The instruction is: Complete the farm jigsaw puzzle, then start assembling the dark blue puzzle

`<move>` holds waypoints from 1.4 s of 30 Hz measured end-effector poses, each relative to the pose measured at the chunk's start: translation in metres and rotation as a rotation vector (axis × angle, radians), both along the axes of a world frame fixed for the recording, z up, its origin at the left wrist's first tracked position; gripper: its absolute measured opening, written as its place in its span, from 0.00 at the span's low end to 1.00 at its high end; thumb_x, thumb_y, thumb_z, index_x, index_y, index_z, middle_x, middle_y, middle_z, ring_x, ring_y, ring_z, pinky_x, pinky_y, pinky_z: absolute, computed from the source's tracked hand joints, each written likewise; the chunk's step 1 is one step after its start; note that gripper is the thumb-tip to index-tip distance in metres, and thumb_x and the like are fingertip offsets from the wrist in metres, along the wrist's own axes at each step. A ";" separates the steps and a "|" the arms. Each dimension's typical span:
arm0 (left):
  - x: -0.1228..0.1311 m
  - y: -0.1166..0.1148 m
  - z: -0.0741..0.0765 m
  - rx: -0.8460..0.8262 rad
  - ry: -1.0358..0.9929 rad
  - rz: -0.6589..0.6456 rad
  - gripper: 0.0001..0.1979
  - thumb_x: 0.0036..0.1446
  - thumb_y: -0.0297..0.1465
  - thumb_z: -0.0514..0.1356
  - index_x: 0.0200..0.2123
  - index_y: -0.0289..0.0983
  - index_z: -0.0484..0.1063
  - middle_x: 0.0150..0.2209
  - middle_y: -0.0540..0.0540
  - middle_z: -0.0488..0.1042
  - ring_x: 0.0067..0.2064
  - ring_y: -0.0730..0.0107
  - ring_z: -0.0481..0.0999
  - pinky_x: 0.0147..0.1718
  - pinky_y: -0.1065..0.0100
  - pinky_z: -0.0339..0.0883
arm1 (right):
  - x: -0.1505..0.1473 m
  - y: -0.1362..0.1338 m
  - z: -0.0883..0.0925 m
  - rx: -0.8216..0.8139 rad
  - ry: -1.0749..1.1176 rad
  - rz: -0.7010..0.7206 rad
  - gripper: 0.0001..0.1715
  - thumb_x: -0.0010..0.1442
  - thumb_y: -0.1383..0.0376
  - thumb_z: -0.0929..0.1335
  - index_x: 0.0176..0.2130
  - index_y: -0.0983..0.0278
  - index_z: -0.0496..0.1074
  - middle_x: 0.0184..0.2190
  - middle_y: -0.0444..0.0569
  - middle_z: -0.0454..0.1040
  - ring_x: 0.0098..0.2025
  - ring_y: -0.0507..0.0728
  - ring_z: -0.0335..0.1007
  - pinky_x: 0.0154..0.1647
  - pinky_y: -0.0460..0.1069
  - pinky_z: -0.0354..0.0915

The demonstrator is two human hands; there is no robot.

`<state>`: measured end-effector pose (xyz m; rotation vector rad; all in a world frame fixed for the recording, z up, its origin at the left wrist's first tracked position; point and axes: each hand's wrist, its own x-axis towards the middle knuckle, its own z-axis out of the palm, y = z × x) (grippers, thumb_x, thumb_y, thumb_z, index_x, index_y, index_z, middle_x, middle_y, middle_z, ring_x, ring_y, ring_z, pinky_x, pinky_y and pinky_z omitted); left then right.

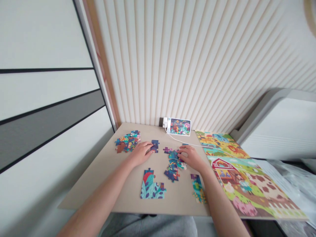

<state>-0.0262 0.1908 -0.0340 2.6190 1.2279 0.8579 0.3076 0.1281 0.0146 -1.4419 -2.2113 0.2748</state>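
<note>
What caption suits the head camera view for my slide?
Left hand on a blue jigsaw piece, right hand on a loose pile of pieces, farm-scene puzzle alongside.

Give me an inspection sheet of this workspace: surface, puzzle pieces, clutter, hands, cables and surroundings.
surface: tan board, its far edge against a ribbed wall panel.
job's things: jigsaw pile at left; joined section at front; piece strip at right; central cluster.
clutter: picture card and white plug at the back.
hands: left hand touching a blue piece; right hand on the central cluster.
cables: white cable running from the plug onto a farm picture board.
surroundings: white panels at left; white unit at right.
</note>
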 end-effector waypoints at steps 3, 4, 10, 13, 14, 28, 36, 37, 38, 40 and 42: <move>0.000 -0.001 0.002 -0.005 0.004 -0.007 0.18 0.68 0.38 0.56 0.58 0.41 0.73 0.57 0.41 0.74 0.58 0.55 0.73 0.60 0.52 0.63 | 0.000 -0.005 0.007 -0.054 0.028 0.008 0.11 0.64 0.59 0.70 0.43 0.59 0.81 0.48 0.51 0.77 0.52 0.59 0.72 0.58 0.55 0.64; 0.001 -0.002 0.003 -0.006 0.004 -0.008 0.19 0.68 0.38 0.56 0.58 0.41 0.73 0.56 0.41 0.74 0.58 0.54 0.73 0.60 0.52 0.64 | -0.002 -0.008 0.011 -0.094 0.040 0.019 0.10 0.64 0.59 0.70 0.42 0.59 0.81 0.45 0.51 0.78 0.49 0.59 0.74 0.55 0.54 0.66; 0.000 -0.003 0.003 0.000 0.004 0.007 0.18 0.67 0.37 0.57 0.58 0.41 0.73 0.56 0.42 0.75 0.58 0.55 0.73 0.60 0.52 0.64 | -0.025 -0.030 0.030 -0.347 -0.010 0.257 0.17 0.59 0.56 0.74 0.49 0.53 0.80 0.40 0.46 0.79 0.41 0.56 0.75 0.46 0.49 0.69; 0.000 -0.003 0.003 -0.002 0.013 0.008 0.18 0.67 0.37 0.57 0.58 0.42 0.73 0.57 0.42 0.75 0.58 0.56 0.72 0.60 0.53 0.64 | -0.032 -0.035 0.029 -0.351 -0.060 0.298 0.27 0.56 0.56 0.77 0.55 0.49 0.76 0.44 0.46 0.77 0.45 0.58 0.74 0.49 0.49 0.68; 0.000 -0.004 0.004 -0.004 0.015 0.008 0.18 0.67 0.37 0.57 0.58 0.41 0.73 0.57 0.42 0.74 0.58 0.56 0.72 0.61 0.54 0.63 | -0.033 -0.036 0.028 -0.347 -0.068 0.303 0.28 0.55 0.56 0.77 0.56 0.49 0.76 0.45 0.46 0.76 0.46 0.58 0.74 0.50 0.49 0.67; 0.001 -0.006 0.008 -0.007 0.004 0.003 0.16 0.67 0.35 0.57 0.55 0.41 0.75 0.55 0.42 0.75 0.57 0.56 0.73 0.60 0.52 0.64 | -0.034 -0.027 0.015 -0.352 0.258 0.127 0.09 0.61 0.59 0.71 0.38 0.61 0.69 0.27 0.40 0.70 0.30 0.52 0.66 0.31 0.47 0.61; 0.008 -0.018 0.025 0.013 -0.101 -0.053 0.17 0.69 0.32 0.55 0.59 0.42 0.71 0.54 0.42 0.75 0.56 0.58 0.74 0.58 0.54 0.67 | -0.043 -0.021 0.014 -0.420 0.883 0.039 0.37 0.60 0.51 0.71 0.63 0.56 0.59 0.37 0.42 0.70 0.35 0.56 0.79 0.35 0.50 0.73; 0.009 -0.021 0.027 0.010 -0.113 -0.088 0.18 0.69 0.31 0.54 0.60 0.43 0.70 0.54 0.43 0.75 0.56 0.59 0.73 0.58 0.55 0.66 | -0.045 -0.021 0.012 -0.430 0.906 0.035 0.38 0.61 0.51 0.71 0.65 0.55 0.58 0.37 0.42 0.69 0.36 0.56 0.80 0.36 0.50 0.73; 0.011 -0.024 0.030 0.004 -0.116 -0.126 0.19 0.69 0.31 0.54 0.61 0.43 0.68 0.55 0.43 0.75 0.57 0.59 0.73 0.59 0.55 0.66 | -0.047 -0.020 0.008 -0.440 0.923 0.031 0.39 0.60 0.50 0.71 0.65 0.55 0.59 0.37 0.43 0.69 0.37 0.57 0.80 0.36 0.51 0.73; 0.014 -0.029 0.034 -0.010 -0.107 -0.197 0.21 0.69 0.31 0.55 0.64 0.44 0.66 0.55 0.43 0.75 0.57 0.60 0.73 0.59 0.56 0.66 | -0.051 -0.018 -0.001 -0.463 0.938 0.036 0.39 0.60 0.50 0.72 0.65 0.55 0.62 0.38 0.43 0.69 0.37 0.57 0.80 0.36 0.51 0.73; 0.016 -0.034 0.036 -0.016 -0.102 -0.254 0.24 0.68 0.33 0.58 0.66 0.45 0.63 0.55 0.43 0.75 0.57 0.59 0.73 0.59 0.55 0.67 | -0.055 -0.017 -0.010 -0.476 0.929 0.062 0.38 0.60 0.51 0.72 0.65 0.55 0.63 0.40 0.44 0.70 0.37 0.57 0.80 0.36 0.51 0.73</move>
